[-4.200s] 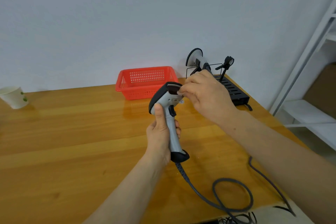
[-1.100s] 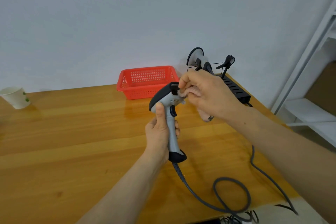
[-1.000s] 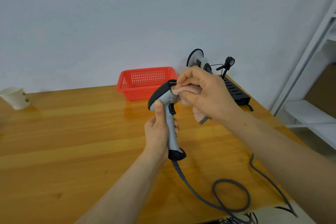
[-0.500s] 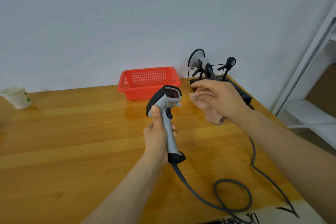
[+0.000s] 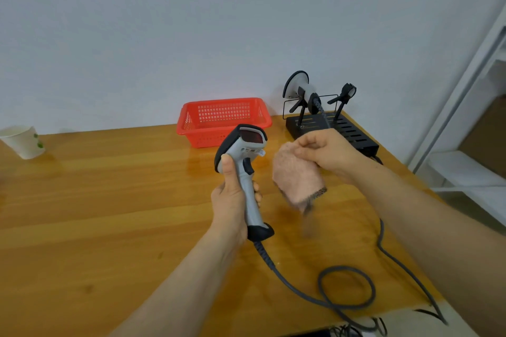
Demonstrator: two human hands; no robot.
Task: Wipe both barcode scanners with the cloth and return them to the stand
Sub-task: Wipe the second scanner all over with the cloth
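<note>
Currently, left hand (image 5: 232, 200): wraps the scanner (image 5: 243, 150) by its handle, upright in front of the stand (image 5: 331, 128), window exposed for wiping.
Right hand (image 5: 325, 150): pinches the hanging cloth (image 5: 297, 180), just apart from scanner.

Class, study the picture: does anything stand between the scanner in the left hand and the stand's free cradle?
Only the right hand, holding the pink cloth, hangs between the scanner and the stand. The second scanner sits in the stand, beside the free cradle.

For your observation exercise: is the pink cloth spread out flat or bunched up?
Bunched up: the cloth hangs crumpled in a loose wad, pinched at its top by the right hand.
</note>
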